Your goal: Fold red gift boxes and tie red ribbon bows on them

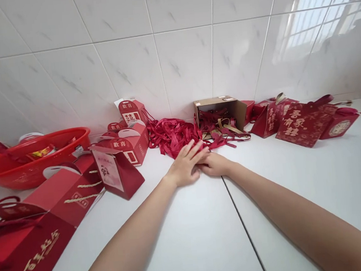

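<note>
My left hand (186, 165) lies with its fingers stretched and spread, at the near edge of a heap of red ribbons (174, 134). Part of it covers the fingers of my right hand (215, 164), which rests on the white table (196, 232). Most of the right hand's fingers are hidden, so their shape and anything under them cannot be made out. Right behind the hands, an open cardboard box (240, 115) lies on its side with dark red and tan ribbons (222, 125) spilling from its mouth.
Red gift boxes (138, 144) stand left of the ribbons, near a triangular box (120, 171) and a large long box (46, 233). A red plastic basin (24, 167) holds wrapped items. Several red gift bags (307, 123) lie at right. A tiled wall (186, 66) rises behind.
</note>
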A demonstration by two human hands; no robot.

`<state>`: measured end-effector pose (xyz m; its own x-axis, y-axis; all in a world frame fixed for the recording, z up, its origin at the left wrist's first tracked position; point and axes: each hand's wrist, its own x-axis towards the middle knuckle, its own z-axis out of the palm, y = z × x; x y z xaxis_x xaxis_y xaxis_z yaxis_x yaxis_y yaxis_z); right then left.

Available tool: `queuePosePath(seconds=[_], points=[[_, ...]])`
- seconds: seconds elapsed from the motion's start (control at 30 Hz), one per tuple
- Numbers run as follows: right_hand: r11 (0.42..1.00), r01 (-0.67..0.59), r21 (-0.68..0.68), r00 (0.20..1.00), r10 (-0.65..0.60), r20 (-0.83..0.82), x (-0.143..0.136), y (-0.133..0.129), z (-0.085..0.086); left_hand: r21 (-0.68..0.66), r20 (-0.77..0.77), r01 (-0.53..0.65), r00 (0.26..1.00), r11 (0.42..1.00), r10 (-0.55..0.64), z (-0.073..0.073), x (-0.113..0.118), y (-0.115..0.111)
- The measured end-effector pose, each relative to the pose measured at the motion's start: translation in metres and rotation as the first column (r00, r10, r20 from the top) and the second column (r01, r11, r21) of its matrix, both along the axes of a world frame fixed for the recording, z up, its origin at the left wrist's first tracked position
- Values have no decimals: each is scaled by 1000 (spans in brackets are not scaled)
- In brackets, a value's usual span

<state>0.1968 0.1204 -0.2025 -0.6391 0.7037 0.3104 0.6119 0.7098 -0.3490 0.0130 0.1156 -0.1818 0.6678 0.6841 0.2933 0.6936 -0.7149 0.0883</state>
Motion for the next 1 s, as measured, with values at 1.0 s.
queuePosePath(seconds=[1.0], points=[[336,918,-210,290,-931,-220,140,41,-16,135,188,-625,778,769,600,-11,-12,17]])
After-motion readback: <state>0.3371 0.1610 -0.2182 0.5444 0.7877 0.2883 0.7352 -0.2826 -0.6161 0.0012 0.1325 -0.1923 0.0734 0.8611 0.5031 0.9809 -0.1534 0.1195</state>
